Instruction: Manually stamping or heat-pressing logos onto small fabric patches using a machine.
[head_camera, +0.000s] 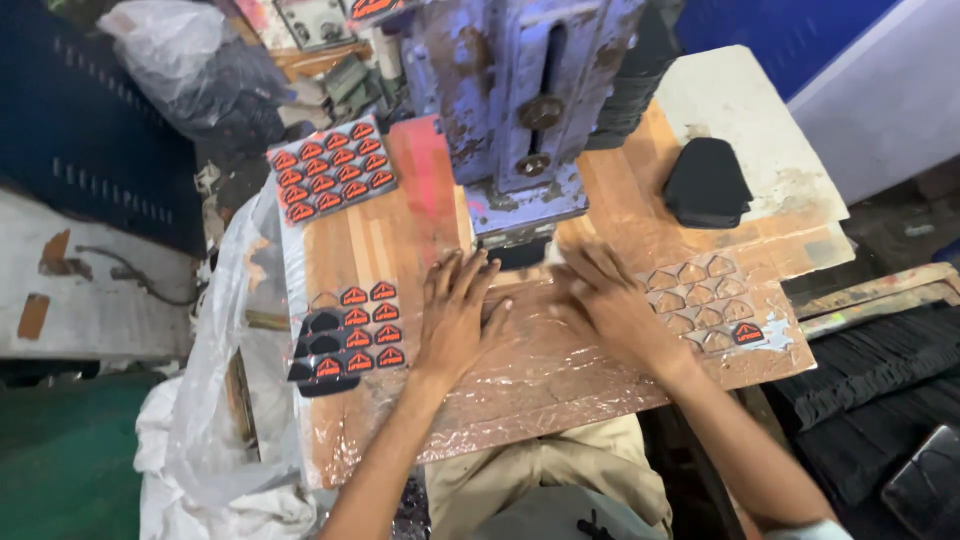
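1. Clear plastic film (540, 350): glossy, wrinkled, spread flat over the wooden desk (370, 240) in front of the person, directly below the blue press (520, 90).
2. Left hand (455, 315): palm down on the film, fingers spread and extended toward the press base. Grip apart, flat, clamped on nothing.
3. Right hand (610, 305): also palm down on the film, motion-blurred, fingers extended. Grip apart; holds nothing, only presses the surface.
4. Just right of the right hand: emptied label sheet (700, 295), rows of house-shaped outlines, one orange-and-black label left at its lower right corner.
5. Left of the left hand: partial sheet of orange-and-black labels (365, 330) with black cut pieces (318, 345) beside and under it.
6. Farther back left: full label sheet (332, 168), tilted.
7. Back right: stack of black shaped pieces (708, 182) on a pale board (740, 100).
8. Crumpled plastic sheeting (215, 400) hangs off the desk's left edge.
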